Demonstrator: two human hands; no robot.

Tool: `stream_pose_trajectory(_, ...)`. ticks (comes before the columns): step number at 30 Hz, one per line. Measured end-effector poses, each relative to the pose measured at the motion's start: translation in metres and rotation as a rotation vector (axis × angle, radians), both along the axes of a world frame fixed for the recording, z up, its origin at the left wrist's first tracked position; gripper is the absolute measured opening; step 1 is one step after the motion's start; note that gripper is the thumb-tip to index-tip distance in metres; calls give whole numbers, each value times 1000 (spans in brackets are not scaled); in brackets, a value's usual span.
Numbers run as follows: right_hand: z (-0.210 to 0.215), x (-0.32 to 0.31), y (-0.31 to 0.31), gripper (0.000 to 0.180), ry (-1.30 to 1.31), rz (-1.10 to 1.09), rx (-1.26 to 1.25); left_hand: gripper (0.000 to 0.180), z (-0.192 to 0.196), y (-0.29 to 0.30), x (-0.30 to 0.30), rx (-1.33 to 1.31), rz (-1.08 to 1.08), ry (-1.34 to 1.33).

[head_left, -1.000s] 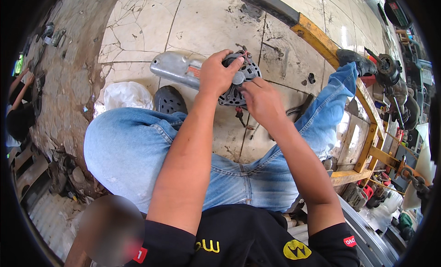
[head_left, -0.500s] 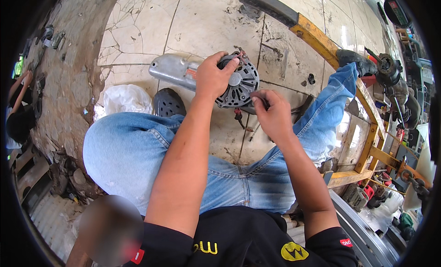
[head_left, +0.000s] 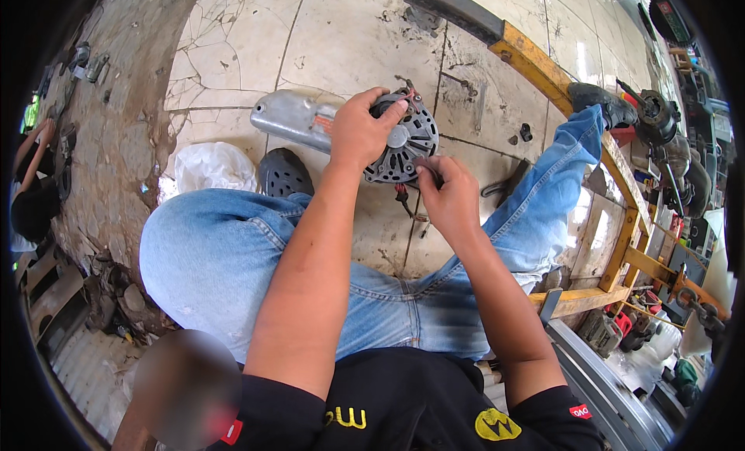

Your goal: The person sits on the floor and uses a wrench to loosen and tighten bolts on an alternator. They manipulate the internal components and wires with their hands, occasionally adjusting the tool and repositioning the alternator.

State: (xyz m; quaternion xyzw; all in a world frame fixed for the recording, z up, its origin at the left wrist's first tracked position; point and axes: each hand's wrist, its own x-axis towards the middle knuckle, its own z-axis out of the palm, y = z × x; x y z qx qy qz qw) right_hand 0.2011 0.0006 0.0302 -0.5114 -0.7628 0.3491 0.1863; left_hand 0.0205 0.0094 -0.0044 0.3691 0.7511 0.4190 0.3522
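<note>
A round grey alternator (head_left: pixel 400 136) with a slotted end cover lies between my legs over the tiled floor. My left hand (head_left: pixel 362 130) grips its upper left side, thumb across the top face. At its lower right rim, my right hand (head_left: pixel 452 189) is closed in a pinch; whatever sits between thumb and fingers is hidden. Reddish wires (head_left: pixel 402 196) hang from the alternator's lower edge, and another short lead (head_left: pixel 409 89) sticks out at its top. Just left of my left hand lies a long silver metal cover (head_left: pixel 291 119) with an orange label.
A white plastic bag (head_left: pixel 215 168) and a dark clog (head_left: pixel 285 173) are by my left knee. A yellow steel frame (head_left: pixel 535 63) curves round the right side. Small dark parts (head_left: pixel 526 132) lie on the tiles. Another person (head_left: pixel 31 187) is at the far left.
My right hand has shifted slightly left and down along the alternator's rim, still pinched. My left hand keeps its grip on the alternator, which has barely moved.
</note>
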Motion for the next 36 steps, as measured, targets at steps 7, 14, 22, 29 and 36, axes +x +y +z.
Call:
stream_pose_trajectory(7,1,-10,7,10,-7,82,58,55,-7,-1,-3,39,-11,-12)
stream_pose_trajectory(14,-2,-5,1,11,19,36,95,56,-4,0,0,21,23,20)
stream_pose_trajectory(22,1,-1,1,10,-71,107,161,57,-6,-1,-2,-10,50,2)
stream_pose_trajectory(29,-8,-19,9,9,-74,153,271,57,-5,-2,0,32,43,-10)
stream_pose_trajectory(36,0,-6,-1,11,-146,162,270,56,-3,1,1,34,-6,-16)
